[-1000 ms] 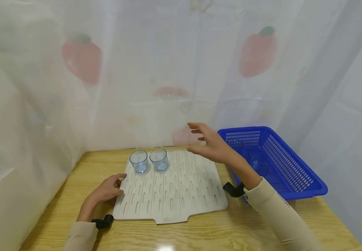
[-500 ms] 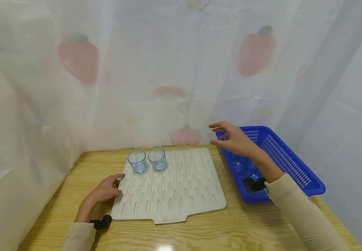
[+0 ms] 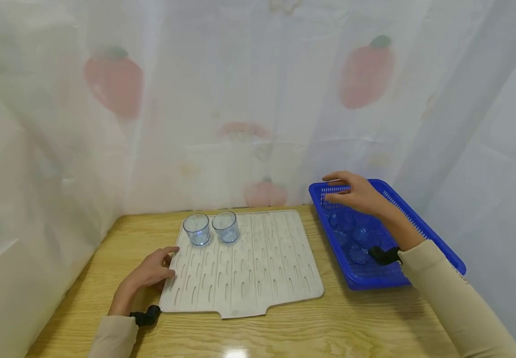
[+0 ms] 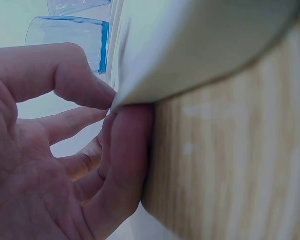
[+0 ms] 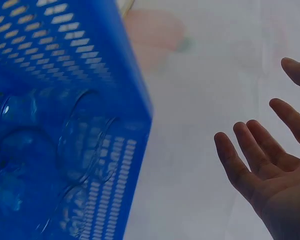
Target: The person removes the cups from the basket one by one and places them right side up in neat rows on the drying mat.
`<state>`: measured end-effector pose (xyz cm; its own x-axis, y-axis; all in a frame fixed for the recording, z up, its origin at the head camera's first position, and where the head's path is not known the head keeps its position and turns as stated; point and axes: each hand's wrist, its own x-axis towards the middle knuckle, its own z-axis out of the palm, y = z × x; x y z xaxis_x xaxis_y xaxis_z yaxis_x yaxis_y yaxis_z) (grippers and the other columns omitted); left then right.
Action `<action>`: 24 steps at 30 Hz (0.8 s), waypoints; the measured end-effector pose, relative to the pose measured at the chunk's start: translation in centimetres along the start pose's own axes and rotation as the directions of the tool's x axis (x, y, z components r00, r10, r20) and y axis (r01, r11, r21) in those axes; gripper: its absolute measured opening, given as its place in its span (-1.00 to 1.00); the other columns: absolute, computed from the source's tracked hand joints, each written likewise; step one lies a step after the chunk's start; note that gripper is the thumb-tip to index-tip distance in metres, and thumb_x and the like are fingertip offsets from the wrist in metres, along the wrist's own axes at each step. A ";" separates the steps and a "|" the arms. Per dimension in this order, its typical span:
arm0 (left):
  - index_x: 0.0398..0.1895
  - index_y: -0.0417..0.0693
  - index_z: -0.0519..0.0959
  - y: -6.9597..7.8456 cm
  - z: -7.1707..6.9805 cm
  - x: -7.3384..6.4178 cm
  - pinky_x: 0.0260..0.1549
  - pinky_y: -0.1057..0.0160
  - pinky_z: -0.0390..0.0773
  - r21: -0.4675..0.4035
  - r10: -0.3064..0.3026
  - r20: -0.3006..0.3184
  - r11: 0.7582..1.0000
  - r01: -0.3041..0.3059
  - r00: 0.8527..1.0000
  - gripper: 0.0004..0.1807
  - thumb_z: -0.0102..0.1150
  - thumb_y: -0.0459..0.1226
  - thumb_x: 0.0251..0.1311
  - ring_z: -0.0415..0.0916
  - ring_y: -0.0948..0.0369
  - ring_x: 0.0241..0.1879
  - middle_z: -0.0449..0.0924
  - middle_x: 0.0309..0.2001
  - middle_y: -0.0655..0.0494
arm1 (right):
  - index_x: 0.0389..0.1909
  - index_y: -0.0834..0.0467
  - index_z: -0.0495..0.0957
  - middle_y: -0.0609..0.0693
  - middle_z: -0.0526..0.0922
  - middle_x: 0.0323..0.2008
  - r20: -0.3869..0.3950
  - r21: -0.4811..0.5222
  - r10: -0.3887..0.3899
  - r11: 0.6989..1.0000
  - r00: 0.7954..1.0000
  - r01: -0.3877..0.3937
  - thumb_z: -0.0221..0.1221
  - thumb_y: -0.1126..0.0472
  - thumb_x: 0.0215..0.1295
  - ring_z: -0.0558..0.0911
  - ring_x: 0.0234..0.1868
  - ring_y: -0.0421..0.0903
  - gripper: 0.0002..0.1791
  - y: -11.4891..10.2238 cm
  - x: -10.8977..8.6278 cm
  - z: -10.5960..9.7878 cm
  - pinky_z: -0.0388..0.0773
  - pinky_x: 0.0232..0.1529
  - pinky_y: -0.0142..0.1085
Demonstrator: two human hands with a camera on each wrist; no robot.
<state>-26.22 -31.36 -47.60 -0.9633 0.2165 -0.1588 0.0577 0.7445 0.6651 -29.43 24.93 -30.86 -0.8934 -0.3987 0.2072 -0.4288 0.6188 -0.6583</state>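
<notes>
1. While I watch from far, I see the left hand at the left edge of the mat, pinching this edge with bent fingers and thumb.
2. The right hand is in the air above the far left part of the basket; its fingers are wide from the thumb.
3. Two glasses stand upright on the mat, side by side, near its far left corner.
4. More glasses are inside the basket; I cannot count them surely.
5. Mat and basket are on the table, before a curtain.
</notes>
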 end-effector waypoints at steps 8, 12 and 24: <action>0.48 -0.39 0.25 0.1 -0.1 -0.2 -0.52 0.14 0.64 0.007 0.005 -0.002 1.000 -0.005 1.000 -0.15 0.27 -0.41 0.04 0.54 0.10 -0.40 0.54 -0.05 -0.27 | 0.47 0.26 0.33 0.32 0.36 0.47 0.017 0.030 0.031 0.999 0.999 -0.032 0.23 0.15 0.45 0.35 0.47 0.36 -0.35 2.5 -0.2 -1.1 0.48 0.27 0.27; 0.49 -0.38 0.25 0.2 -0.1 -0.2 -0.51 0.13 0.65 0.001 0.003 0.001 1.000 -0.003 1.000 -0.15 0.28 -0.41 0.05 0.54 0.10 -0.39 0.54 -0.05 -0.27 | 0.46 0.29 0.34 0.33 0.37 0.46 0.024 0.045 0.055 0.997 0.998 -0.056 0.24 0.16 0.44 0.35 0.46 0.37 -0.35 3.9 -0.5 -1.5 0.45 0.29 0.28; 0.49 -0.37 0.24 0.5 -0.1 -0.3 -0.51 0.12 0.66 -0.015 -0.005 0.006 1.000 0.005 1.000 -0.15 0.27 -0.41 0.06 0.54 0.09 -0.38 0.53 -0.03 -0.27 | 0.41 0.47 0.33 0.48 0.37 0.40 0.049 -0.080 0.152 0.986 0.987 -0.148 0.31 0.22 0.34 0.38 0.39 0.47 -0.29 8.1 -1.3 -2.4 0.41 0.30 0.33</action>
<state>-25.88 -31.11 -47.19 -0.9619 0.2167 -0.1667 0.0487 0.7358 0.6755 -32.01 32.04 -34.74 -0.9405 -0.3326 0.0690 -0.3012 0.7228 -0.6219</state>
